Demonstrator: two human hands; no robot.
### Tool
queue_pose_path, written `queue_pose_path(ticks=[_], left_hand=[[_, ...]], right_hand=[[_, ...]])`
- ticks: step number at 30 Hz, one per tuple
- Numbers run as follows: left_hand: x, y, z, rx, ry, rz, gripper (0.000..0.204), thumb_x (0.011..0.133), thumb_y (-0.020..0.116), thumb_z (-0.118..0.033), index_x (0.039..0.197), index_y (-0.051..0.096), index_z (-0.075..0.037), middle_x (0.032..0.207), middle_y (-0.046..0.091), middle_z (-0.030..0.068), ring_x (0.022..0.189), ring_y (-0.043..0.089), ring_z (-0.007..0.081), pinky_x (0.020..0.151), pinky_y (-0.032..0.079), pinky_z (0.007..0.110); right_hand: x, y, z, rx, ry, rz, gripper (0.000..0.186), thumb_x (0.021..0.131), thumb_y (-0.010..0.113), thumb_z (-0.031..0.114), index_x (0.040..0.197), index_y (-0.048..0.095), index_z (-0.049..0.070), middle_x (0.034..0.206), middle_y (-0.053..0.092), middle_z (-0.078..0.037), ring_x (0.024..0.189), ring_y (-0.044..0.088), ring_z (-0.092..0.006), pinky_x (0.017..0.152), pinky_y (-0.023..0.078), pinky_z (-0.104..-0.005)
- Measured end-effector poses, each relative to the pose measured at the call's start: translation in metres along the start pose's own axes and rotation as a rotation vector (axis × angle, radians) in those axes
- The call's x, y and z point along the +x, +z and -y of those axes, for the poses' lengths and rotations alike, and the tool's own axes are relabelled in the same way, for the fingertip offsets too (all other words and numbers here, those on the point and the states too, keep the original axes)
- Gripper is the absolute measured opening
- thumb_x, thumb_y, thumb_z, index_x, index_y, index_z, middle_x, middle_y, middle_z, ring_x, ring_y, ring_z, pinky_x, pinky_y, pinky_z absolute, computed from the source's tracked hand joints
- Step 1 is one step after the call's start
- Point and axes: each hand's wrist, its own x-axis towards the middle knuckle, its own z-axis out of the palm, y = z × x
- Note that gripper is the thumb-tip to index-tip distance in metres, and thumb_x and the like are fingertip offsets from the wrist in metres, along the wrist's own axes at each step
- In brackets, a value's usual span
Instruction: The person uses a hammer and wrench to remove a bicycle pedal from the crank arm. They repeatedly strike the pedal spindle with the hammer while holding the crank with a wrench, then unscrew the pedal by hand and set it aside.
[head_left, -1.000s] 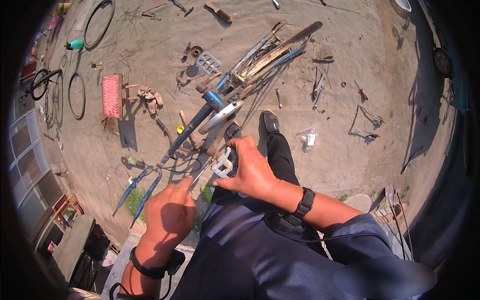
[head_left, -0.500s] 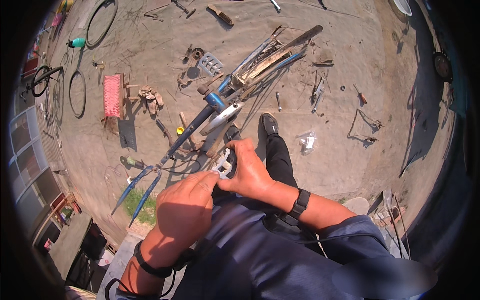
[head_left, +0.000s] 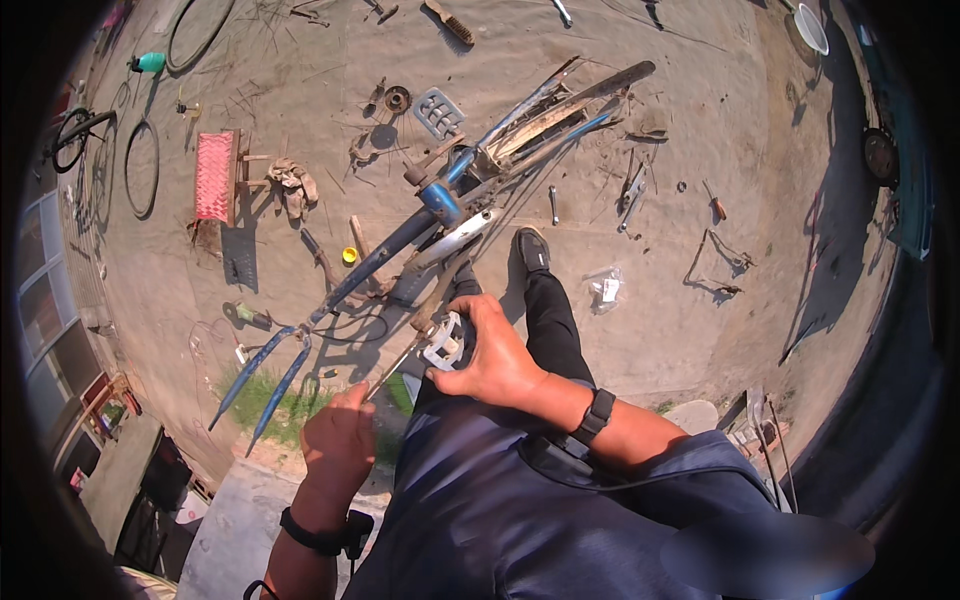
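Note:
My right hand (head_left: 495, 355) grips a pale plastic bicycle pedal (head_left: 443, 343) with thumb and fingers. The pedal sits by the end of a rusty brown bar (head_left: 436, 298) that runs up toward the frame. My left hand (head_left: 338, 435) is closed round a slim metal wrench-like tool (head_left: 393, 367), whose far end reaches the pedal's left side; whether it touches there I cannot tell. Ahead lies the blue bicycle frame (head_left: 385, 255), with its fork (head_left: 265, 385) toward the lower left and a muddy rear fender (head_left: 600, 85) at the far end.
A red woven stool (head_left: 216, 175) lies on the left, with a rag (head_left: 292, 186) beside it. A wrench (head_left: 554, 205), a screwdriver (head_left: 714, 200) and a plastic bag (head_left: 605, 288) lie to the right. Another grey pedal (head_left: 438, 112) and a brush (head_left: 449, 22) are farther off.
My left hand has drawn back from the pedal, down and to the left, exposing the slim tool in it. My right hand stays on the pedal.

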Motion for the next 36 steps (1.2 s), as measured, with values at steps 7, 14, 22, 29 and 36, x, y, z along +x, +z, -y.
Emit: queue_pose_path(ticks=[7,14,22,29,36], left_hand=[[0.008,0.006,0.003,-0.213,-0.032,0.055,0.024,0.096,0.064,-0.004,0.120,0.064,-0.001,0.092,0.069,0.0186,0.077,0.068,0.0379,0.069,0.055,0.044],[0.015,0.005,0.012,-0.147,0.068,-0.032,0.025,0.095,0.067,-0.008,0.119,0.066,-0.003,0.096,0.070,0.0179,0.076,0.068,0.0360,0.066,0.056,0.044],[0.014,0.008,0.001,-0.224,-0.001,0.054,0.027,0.093,0.065,0.001,0.120,0.064,-0.001,0.095,0.070,0.0201,0.079,0.069,0.0391,0.070,0.056,0.043],[0.012,0.008,0.004,-0.233,-0.017,0.043,0.026,0.096,0.061,-0.002,0.122,0.064,-0.001,0.089,0.069,0.0161,0.073,0.070,0.0319,0.067,0.055,0.040],[0.014,0.008,0.009,-0.206,0.000,0.059,0.023,0.097,0.067,-0.011,0.119,0.066,-0.003,0.093,0.070,0.0164,0.077,0.068,0.0358,0.066,0.055,0.043]], right_hand=[[0.004,-0.013,0.007,0.038,0.028,0.026,0.081,0.066,0.091,0.026,0.128,0.051,-0.005,0.119,0.054,-0.020,0.113,0.057,-0.0325,0.103,0.047,-0.0385],[0.008,-0.014,0.008,-0.023,-0.001,0.042,0.081,0.067,0.091,0.028,0.129,0.050,-0.004,0.119,0.054,-0.020,0.114,0.057,-0.0323,0.103,0.046,-0.0392],[0.002,-0.022,-0.006,0.002,-0.023,0.059,0.081,0.066,0.091,0.029,0.128,0.050,-0.003,0.119,0.053,-0.019,0.115,0.056,-0.0321,0.104,0.045,-0.0389],[0.006,-0.018,0.004,0.024,-0.001,0.059,0.081,0.067,0.091,0.030,0.128,0.050,-0.004,0.119,0.053,-0.019,0.114,0.056,-0.0300,0.102,0.046,-0.0374],[0.005,-0.020,-0.001,0.005,-0.018,0.075,0.083,0.067,0.092,0.030,0.130,0.049,-0.004,0.118,0.052,-0.018,0.113,0.056,-0.0298,0.102,0.046,-0.0376]])
